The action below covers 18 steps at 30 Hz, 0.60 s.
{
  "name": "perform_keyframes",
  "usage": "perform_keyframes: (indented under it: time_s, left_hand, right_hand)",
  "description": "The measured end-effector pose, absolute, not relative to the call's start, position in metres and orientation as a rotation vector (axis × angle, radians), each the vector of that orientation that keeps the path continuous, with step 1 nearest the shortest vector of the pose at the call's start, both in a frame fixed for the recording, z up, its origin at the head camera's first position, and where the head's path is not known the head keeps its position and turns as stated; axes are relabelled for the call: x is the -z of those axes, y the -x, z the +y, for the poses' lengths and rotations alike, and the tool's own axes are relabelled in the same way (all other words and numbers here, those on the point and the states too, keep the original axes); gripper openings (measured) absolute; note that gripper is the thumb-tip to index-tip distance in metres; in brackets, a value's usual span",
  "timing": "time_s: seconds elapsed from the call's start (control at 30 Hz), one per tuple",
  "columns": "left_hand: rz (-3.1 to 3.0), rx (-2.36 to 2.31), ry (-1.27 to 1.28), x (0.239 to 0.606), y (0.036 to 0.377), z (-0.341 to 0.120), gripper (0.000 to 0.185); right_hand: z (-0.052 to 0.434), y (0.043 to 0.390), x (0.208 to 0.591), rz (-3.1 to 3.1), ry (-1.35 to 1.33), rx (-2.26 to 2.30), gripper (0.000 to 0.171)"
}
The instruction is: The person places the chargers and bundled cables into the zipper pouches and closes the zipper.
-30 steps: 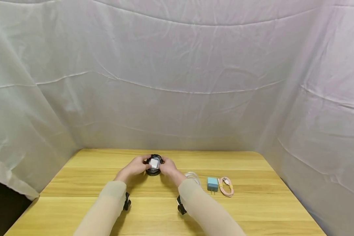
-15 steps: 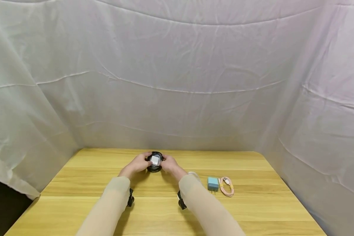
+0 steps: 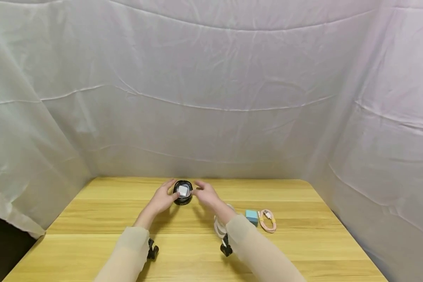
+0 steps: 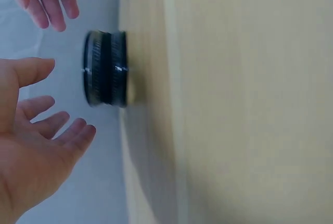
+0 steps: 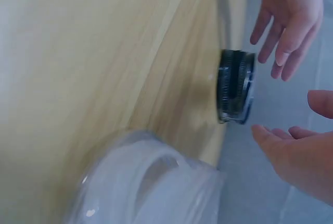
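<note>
The table point(image 3: 303, 250) carries the same spread as a moment ago, under the white cloth backdrop point(image 3: 211, 98), but the person has shifted: both forearms have slid forward and the hands have come off the thing they were clasping. A second ago left and right hands were pressed to the sides of the small black round container point(image 3: 183, 192) with a white block sitting in its top; now it stands alone on the table near the far edge, upright, between the two hands and touched by neither. The left hand point(image 3: 163, 199) hangs just beside it with fingers spread and relaxed, holding nothing. The right hand point(image 3: 205, 194) is likewise slack and apart from it, as both wrist views confirm. That looks like a set-down just finished. By the right sleeve lies a clear plastic lid or cup point(image 3: 219, 225), then a blue charger plug point(image 3: 252, 216) and a coiled pink cable point(image 3: 267, 220).
</note>
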<state>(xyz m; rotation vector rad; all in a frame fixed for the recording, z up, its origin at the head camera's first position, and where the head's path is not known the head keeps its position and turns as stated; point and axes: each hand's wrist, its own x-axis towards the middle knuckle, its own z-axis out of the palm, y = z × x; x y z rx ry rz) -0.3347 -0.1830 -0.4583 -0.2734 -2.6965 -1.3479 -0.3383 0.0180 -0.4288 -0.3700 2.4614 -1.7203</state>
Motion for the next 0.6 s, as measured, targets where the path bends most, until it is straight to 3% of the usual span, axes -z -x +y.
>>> perform_keyframes:
  time_s: [0.6]
  left_hand:
    - [-2.565, 1.212, 0.496, 0.433, 0.295, -0.145, 0.068]
  right_hand:
    - [0.091, 0.286, 0.423, 2.576, 0.554, 1.828, 0.057]
